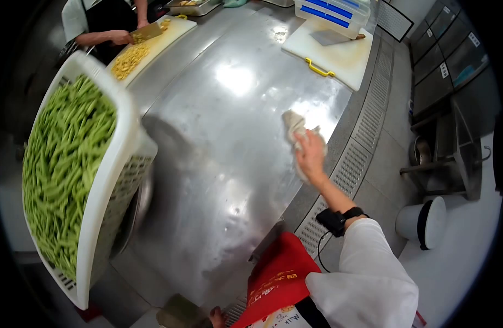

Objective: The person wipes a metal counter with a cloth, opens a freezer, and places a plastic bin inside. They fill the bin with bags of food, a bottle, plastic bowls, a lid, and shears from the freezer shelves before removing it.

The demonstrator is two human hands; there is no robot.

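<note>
My right hand (310, 152) presses a crumpled beige cloth (295, 123) onto the steel table (207, 158), close to its right edge. The fingers are bent over the cloth and hide part of it. At the bottom edge, my left hand (217, 317) shows only in part, low in front of the red apron (278, 273). It appears closed on a broad, flat, olive-tinted thing (177, 311) that looks like a cleaver blade; its handle is mostly hidden.
A white plastic basket (106, 180) heaped with cut green beans (68, 175) fills the left. At the back left, a co-worker's hand (120, 37) holds a cleaver (146, 33) over chopped yellow pieces. A cutting board (339, 68) bears another cleaver (333, 37) and a clear box (333, 13).
</note>
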